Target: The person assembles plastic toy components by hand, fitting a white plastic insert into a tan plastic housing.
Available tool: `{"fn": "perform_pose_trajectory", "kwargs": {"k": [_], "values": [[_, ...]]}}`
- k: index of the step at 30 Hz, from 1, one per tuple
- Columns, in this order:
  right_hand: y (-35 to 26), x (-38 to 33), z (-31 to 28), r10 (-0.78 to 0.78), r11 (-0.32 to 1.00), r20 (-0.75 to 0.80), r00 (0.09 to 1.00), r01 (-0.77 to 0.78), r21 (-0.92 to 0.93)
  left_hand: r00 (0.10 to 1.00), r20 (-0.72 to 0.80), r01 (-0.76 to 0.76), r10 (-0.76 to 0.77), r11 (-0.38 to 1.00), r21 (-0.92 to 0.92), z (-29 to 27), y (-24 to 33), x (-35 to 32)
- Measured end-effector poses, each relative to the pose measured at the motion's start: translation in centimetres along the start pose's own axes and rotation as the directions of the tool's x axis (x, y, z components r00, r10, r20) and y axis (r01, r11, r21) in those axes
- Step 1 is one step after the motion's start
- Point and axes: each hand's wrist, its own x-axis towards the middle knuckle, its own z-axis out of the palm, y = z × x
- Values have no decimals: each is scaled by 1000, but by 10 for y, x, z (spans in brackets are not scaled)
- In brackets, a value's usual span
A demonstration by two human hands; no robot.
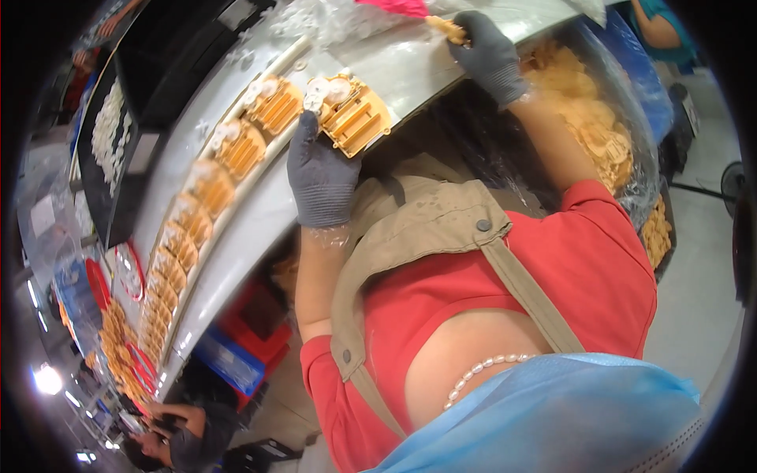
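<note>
L hand (323,175) holds the tan plate (356,120) w/ thumb at its left edge; other fingers are hidden below, so I cannot tell their shape. R hand (486,59) pinches a small tan pc (446,30) w/ fingertips. The plate is just right of the track (295,55), face up, prob. so its inside is easy to see. It has long parallel bars, rounded right edge, white bits (318,93) at left. Similar plates (240,150) line the track, prob. for order; tan pile (579,114) is well right of it.

Left hand (322,169) holding orange casing (355,118), right hand (489,61) pinching small orange piece (446,30), casing row (183,243)
</note>
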Motion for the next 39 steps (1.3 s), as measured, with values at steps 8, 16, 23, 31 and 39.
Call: {"fn": "perform_pose_trajectory", "kwargs": {"k": [8,16,23,31,39], "values": [[-46,29,14,-16,993,652,758,-65,100,995,-52,-81,81,997,2,-2,12,-8],[-43,57,17,-160,976,767,622,218,26,992,-86,-101,97,994,-37,-9,13,-3],[-26,69,4,-87,984,778,622,-68,165,991,-40,-129,127,991,-36,-9,16,2],[-59,38,1,-76,266,822,564,-783,562,988,-52,-145,145,989,2,-10,16,3],[-72,35,-7,-242,492,845,478,-690,531,986,-46,-163,163,987,5,-13,16,7]]}}
